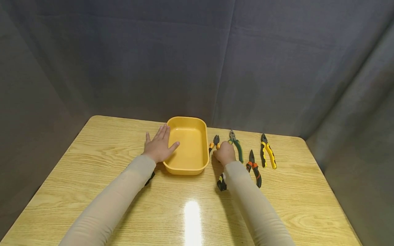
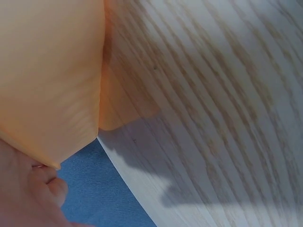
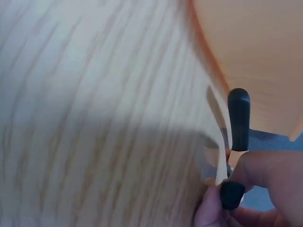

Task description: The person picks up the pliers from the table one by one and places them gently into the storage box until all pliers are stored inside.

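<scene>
My right hand had its fingers curled onto the handles of the small orange-and-black pliers, which lay on the table just beside the yellow tray; my left hand lay flat, fingers straight and spread, on the tray's near rim. A firm pinch on both handles, I judged, would keep the tool from swinging as it lifted. Only the right wrist view showed the black handle tip between my fingers; only the head view showed three more pliers beyond my right hand: green, orange-banded, yellow.
</scene>
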A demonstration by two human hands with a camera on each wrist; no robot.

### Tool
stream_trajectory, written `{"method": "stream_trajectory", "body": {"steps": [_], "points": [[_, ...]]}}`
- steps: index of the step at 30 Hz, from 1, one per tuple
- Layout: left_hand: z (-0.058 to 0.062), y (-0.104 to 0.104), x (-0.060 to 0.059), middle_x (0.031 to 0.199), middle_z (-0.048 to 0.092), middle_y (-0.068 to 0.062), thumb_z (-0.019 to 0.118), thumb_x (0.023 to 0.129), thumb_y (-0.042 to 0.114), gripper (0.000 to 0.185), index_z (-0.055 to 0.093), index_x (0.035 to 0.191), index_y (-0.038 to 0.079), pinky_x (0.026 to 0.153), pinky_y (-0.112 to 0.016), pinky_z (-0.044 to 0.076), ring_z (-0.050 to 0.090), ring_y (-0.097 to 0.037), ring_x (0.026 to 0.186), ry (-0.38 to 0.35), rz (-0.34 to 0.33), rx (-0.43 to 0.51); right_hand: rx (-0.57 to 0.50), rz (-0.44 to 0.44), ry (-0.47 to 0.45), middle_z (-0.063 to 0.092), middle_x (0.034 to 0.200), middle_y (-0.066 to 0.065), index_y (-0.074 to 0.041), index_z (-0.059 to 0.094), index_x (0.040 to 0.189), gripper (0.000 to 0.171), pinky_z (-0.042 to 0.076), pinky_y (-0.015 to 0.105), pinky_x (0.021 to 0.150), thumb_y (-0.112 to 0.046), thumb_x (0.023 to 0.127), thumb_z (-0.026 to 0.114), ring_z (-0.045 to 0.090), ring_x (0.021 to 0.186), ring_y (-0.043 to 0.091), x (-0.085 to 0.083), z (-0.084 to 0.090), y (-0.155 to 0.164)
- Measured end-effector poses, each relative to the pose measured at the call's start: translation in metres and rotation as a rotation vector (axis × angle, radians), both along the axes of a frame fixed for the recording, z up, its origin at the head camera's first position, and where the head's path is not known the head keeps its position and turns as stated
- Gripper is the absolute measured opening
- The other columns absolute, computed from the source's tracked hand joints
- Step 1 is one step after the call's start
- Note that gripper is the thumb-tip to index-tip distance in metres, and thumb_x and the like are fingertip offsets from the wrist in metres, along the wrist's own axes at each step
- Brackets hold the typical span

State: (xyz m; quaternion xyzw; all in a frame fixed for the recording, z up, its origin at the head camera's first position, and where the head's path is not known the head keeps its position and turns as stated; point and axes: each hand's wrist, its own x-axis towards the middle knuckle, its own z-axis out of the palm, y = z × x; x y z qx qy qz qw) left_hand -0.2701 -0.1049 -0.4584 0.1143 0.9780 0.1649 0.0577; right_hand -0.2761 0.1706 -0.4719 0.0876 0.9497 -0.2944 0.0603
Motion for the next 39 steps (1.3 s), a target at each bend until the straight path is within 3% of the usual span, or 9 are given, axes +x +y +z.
{"method": "stream_trajectory", "body": {"steps": [4, 7, 12, 19, 23, 29, 39], "points": [[-0.001, 0.0, 0.001, 0.17, -0.003, -0.009, 0.035, 0.104, 0.062, 0.089, 0.005, 0.163, 0.004, 0.118, -0.068, -0.004, 0.0, -0.026, 0.157, -0.005, 0.0, 0.001, -0.086, 0.0, 0.0, 0.039, 0.051, -0.002, -0.011, 0.049, 0.06, 0.032, 0.034, 0.027, 0.045, -0.007, 0.089, 0.062, 0.038, 0.044, 0.012, 0.0, -0.002, 0.008], [0.0, 0.0, 0.001, 0.17, -0.003, -0.01, 0.036, 0.103, 0.062, 0.089, 0.006, 0.163, 0.003, 0.118, -0.068, -0.004, -0.001, -0.026, 0.157, -0.006, -0.001, 0.006, -0.132, 0.001, -0.003, 0.046, 0.045, -0.002, -0.007, 0.059, 0.056, 0.033, 0.037, 0.026, 0.045, -0.008, 0.089, 0.061, 0.041, 0.039, 0.011, 0.001, 0.0, 0.011], [-0.002, 0.0, 0.0, 0.17, -0.002, -0.01, 0.035, 0.103, 0.063, 0.089, 0.006, 0.163, 0.004, 0.118, -0.067, -0.003, 0.0, -0.027, 0.157, 0.0, -0.002, 0.005, -0.241, -0.057, -0.033, 0.058, 0.049, 0.002, 0.001, 0.07, 0.067, 0.025, 0.046, 0.025, 0.048, -0.009, 0.088, 0.062, 0.053, 0.041, 0.012, 0.003, 0.002, 0.01], [-0.004, -0.002, -0.001, 0.17, -0.004, -0.008, 0.034, 0.103, 0.064, 0.09, 0.004, 0.163, 0.004, 0.118, -0.067, -0.004, -0.002, -0.026, 0.157, -0.008, -0.003, 0.011, -0.631, -0.192, -0.149, 0.065, 0.06, 0.008, 0.008, 0.068, 0.085, 0.017, 0.057, 0.027, 0.052, -0.004, 0.092, 0.058, 0.064, 0.049, 0.014, 0.005, 0.002, 0.006], [-0.004, -0.002, 0.0, 0.17, -0.006, -0.008, 0.033, 0.103, 0.064, 0.089, 0.003, 0.163, 0.005, 0.119, -0.066, -0.003, -0.003, -0.025, 0.157, -0.014, 0.0, 0.008, -0.749, -0.203, -0.201, 0.065, 0.065, 0.01, 0.012, 0.066, 0.097, 0.018, 0.056, 0.027, 0.052, -0.004, 0.095, 0.058, 0.062, 0.05, 0.014, 0.006, 0.003, 0.006], [0.0, -0.003, 0.002, 0.17, -0.003, -0.01, 0.035, 0.104, 0.061, 0.088, 0.004, 0.163, 0.003, 0.119, -0.066, -0.002, -0.001, -0.027, 0.157, -0.009, -0.002, 0.023, -0.839, -0.179, -0.27, 0.069, 0.073, 0.011, 0.015, 0.065, 0.109, 0.024, 0.056, 0.025, 0.056, -0.006, 0.098, 0.058, 0.062, 0.053, 0.012, 0.008, 0.005, 0.007], [-0.001, -0.002, -0.001, 0.17, -0.003, -0.01, 0.035, 0.104, 0.061, 0.088, 0.005, 0.163, 0.003, 0.119, -0.067, -0.001, 0.0, -0.028, 0.157, 0.004, -0.002, 0.029, -0.857, -0.138, -0.346, 0.07, 0.066, 0.008, 0.006, 0.069, 0.09, 0.024, 0.06, 0.028, 0.062, -0.013, 0.099, 0.059, 0.068, 0.057, 0.014, 0.008, 0.001, 0.013]]}}
